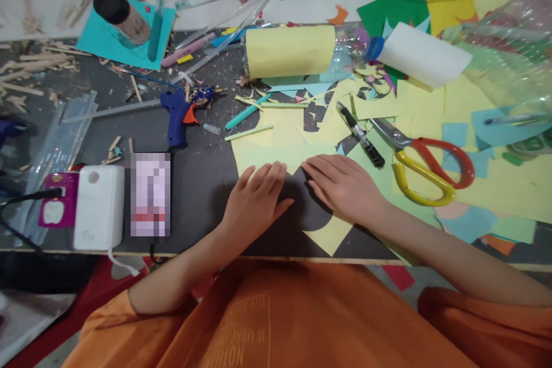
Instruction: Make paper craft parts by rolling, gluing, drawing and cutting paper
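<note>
My left hand (253, 198) lies palm down, fingers stretched and thumb apart, with its fingertips at the near edge of a pale green-yellow paper sheet (276, 152). Opposite it, my right hand (345, 187) rests flat, fingers extended together, fingertips on the same edge. Neither hand grips anything; what lies beneath the palms is hidden. Just below my right hand is a cut yellow paper scrap (331, 237). A black marker (361, 135) and scissors with red and yellow handles (425, 175) lie to the right of it.
A plastic bottle wrapped in yellow paper (288, 52) lies at the back. Leftward are a blue glue gun (176, 115), a phone (150, 195) and a white power bank (99, 207). Glue sticks (64, 144) and wood bits lie farther left. Coloured paper covers the right side.
</note>
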A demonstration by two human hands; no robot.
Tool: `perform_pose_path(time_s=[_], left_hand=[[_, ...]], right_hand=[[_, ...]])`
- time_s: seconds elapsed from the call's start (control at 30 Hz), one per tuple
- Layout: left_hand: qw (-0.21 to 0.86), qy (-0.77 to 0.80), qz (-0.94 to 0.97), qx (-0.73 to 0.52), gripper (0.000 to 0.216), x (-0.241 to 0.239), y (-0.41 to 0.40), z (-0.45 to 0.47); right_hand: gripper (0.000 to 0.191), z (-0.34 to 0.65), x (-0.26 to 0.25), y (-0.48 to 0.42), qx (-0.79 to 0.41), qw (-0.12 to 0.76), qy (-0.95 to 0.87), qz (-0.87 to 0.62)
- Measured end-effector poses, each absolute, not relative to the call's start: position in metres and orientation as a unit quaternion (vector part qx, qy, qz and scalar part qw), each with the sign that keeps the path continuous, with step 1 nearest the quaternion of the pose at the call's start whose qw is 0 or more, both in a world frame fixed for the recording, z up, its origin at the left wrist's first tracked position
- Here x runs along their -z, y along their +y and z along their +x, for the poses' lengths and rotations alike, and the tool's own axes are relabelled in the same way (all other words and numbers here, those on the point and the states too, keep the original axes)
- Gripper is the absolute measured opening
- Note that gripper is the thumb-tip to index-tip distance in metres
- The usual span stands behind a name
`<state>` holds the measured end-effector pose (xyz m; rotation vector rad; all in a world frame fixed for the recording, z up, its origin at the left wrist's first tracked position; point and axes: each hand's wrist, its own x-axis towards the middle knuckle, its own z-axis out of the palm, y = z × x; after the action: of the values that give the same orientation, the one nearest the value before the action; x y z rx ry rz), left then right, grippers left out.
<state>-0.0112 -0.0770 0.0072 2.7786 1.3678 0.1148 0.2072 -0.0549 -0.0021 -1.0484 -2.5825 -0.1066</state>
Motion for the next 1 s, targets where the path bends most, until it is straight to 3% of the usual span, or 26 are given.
perform_pose_path(time_s=[0.33, 0.77, 0.9, 1.0], left_hand=[[-0.012, 0.485, 0.872, -0.055, 0.044, -0.010, -0.084, -0.052], [-0.003, 0.505, 0.861, -0.062, 0.045, 0.001, -0.088, -0.058], [-0.001, 0.503, 0.863, -0.049, 0.048, 0.003, -0.093, -0.059], [0.023, 0.504, 0.861, -0.067, 0.050, 0.001, -0.097, -0.060]], right_hand=[[0.027, 0.239, -0.004, -0.070, 0.019, 0.126, -0.884, -0.449], [0.028, 0.229, 0.002, -0.033, -0.070, 0.154, -0.846, -0.506], [0.012, 0.218, -0.003, -0.021, -0.171, 0.126, -0.818, -0.534], [0.016, 0.215, -0.015, -0.019, -0.337, 0.089, -0.781, -0.518]])
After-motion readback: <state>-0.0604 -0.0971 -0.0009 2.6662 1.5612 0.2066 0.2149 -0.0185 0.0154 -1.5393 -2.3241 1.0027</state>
